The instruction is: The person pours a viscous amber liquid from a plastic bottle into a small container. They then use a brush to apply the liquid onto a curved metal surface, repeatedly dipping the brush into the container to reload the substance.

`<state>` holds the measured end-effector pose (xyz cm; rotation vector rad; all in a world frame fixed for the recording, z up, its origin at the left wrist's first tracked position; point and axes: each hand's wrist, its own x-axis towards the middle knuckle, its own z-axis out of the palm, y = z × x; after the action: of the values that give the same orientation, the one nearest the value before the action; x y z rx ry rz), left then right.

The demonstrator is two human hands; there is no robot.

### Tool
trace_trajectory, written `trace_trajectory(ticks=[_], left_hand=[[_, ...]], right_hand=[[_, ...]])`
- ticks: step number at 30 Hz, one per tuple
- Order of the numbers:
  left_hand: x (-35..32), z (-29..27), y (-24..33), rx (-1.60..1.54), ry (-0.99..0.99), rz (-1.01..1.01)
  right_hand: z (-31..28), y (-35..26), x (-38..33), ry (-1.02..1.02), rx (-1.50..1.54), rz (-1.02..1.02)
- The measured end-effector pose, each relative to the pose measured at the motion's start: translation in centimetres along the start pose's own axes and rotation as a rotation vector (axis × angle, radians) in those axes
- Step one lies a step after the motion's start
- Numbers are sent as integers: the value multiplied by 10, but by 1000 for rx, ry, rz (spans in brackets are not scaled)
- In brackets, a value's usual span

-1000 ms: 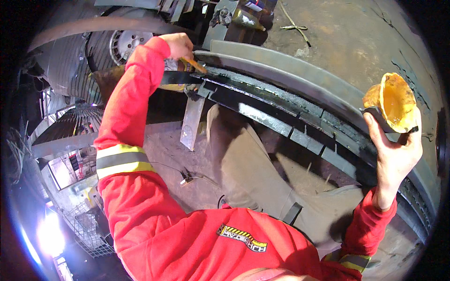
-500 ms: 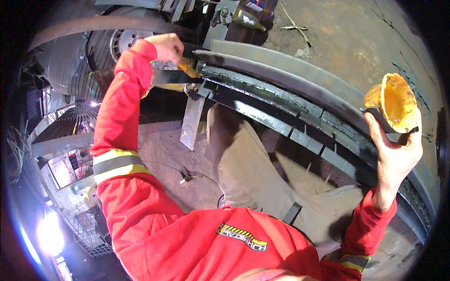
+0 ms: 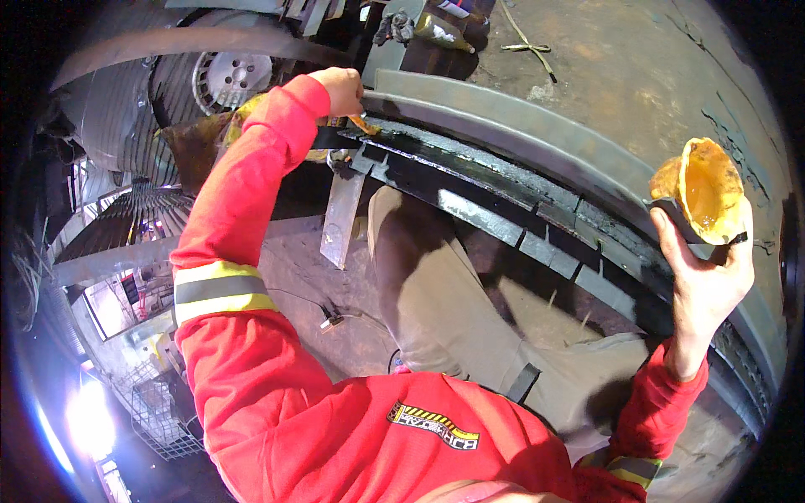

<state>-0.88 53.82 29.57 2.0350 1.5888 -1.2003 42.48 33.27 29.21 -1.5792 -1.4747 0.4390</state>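
At the near-left end of a long curved steel channel (image 3: 503, 176), my left hand (image 3: 342, 90) is closed round what looks like a small paint brush (image 3: 365, 126). Its orange-brown end points down at the dark, wet-looking strip of the channel; the handle is mostly hidden in my fingers. Off to the right, my right hand (image 3: 711, 281) grips a cut-open yellow plastic container (image 3: 711, 189) from below. The container is tilted so its mouth faces me, stained brown, with amber liquid inside. A black band runs along its lower side, above my fingers.
My bent leg (image 3: 444, 285) is beneath the channel. A flat metal strip (image 3: 342, 220) hangs below the left end. Upper left are a wheel (image 3: 235, 80) and curved metal sheets. Bottles (image 3: 444, 32) and a greenish cord (image 3: 528, 46) lie beyond. A wire basket (image 3: 159, 411) stands lower left.
My left hand has moved right with the brush, whose tip has shifted right along the channel's end. The right hand and container have dropped very slightly, otherwise staying in place.
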Motion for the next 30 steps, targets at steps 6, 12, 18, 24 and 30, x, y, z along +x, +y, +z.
trace_trajectory(ticks=[6,12,18,24,30], left_hand=[[11,-6,-7,-77,-88,-51],[-57,-38,37,-398,29,168],[-210,-83,82,-349,879,782],[-207,-99,155,25,959,1054],[-191,-87,169,66,848,915]], right_hand=[[-1,-3,-4,-4,16,-1],[6,-4,-2,-15,43,-138],[21,-11,-2,-82,77,-258],[29,-22,-5,-130,52,-304],[38,-23,-11,-190,60,-310]])
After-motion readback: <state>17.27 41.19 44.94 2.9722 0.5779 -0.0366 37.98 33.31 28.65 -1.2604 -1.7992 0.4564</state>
